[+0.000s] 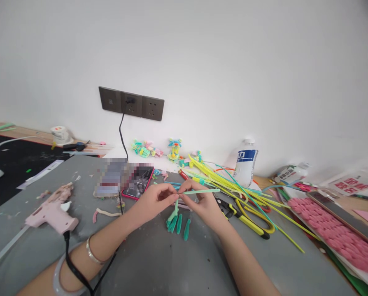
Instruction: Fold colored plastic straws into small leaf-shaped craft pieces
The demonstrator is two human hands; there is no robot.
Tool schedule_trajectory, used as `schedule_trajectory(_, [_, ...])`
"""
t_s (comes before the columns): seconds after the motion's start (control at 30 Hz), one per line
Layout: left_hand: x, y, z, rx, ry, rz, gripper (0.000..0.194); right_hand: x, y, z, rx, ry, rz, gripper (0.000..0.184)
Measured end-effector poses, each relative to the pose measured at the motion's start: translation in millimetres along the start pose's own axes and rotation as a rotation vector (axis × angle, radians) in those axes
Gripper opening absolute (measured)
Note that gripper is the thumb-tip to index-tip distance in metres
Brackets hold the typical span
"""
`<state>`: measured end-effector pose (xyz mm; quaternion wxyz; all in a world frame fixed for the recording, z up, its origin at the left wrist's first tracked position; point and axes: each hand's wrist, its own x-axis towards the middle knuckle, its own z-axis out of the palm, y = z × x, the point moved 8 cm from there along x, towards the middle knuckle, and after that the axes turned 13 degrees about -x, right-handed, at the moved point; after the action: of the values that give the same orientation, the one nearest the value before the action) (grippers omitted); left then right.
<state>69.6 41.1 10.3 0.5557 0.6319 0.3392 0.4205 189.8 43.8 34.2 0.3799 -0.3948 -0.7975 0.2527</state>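
Note:
My left hand [159, 199] and my right hand [199, 201] meet fingertip to fingertip above the grey mat. Both pinch a pale green pipe cleaner [207, 191]. Its straight length sticks out to the right across my right hand, and a bent part hangs down between the hands. Just below lie short dark green pipe cleaner pieces [179, 223], some bent double, with one piece [187, 229] a little apart on the right. The exact spot where the fingers grip is partly hidden.
A pink glue gun [52, 213] lies left, its black cord passing by my left forearm. Yellow-handled pliers [248, 222] and long yellow pipe cleaners [221, 176] lie right. Behind are a phone [138, 181], a white bottle [245, 164] and small colourful figures [174, 150]. Pink knitting [335, 234] lies far right.

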Motion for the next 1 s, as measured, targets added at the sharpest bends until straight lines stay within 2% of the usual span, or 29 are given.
schedule_trajectory(0.27, [0.1, 2.3, -0.3, -0.076, 0.003, -0.002, 0.022, 0.7, 5.1, -7.2, 0.076, 0.073, -0.019, 0.015])
schedule_trajectory(0.47, [-1.1, -11.9, 6.6, -0.338, -0.054, -0.143, 0.025, 0.5, 5.5, -4.4, 0.091, 0.044, -0.012, 0.018])
schedule_trajectory(0.57, [-1.6, -14.7, 8.5, -0.401, -0.062, -0.177, 0.028, -0.1, 2.7, -3.0, 0.114, 0.031, -0.026, 0.017])
schedule_trajectory(0.7, [-1.5, -14.1, 6.5, -0.427, -0.048, -0.169, 0.031, -1.1, 2.3, -0.6, 0.116, 0.013, -0.028, 0.013])
schedule_trajectory(0.83, [-0.5, -14.1, 2.0, -0.395, -0.018, -0.150, 0.030, -1.5, 1.0, -3.5, 0.119, 0.064, -0.057, 0.008])
schedule_trajectory(1.0, [0.3, -12.7, -3.4, -0.487, 0.059, -0.130, 0.032, -2.3, -7.7, -6.6, 0.081, 0.120, -0.125, 0.008])
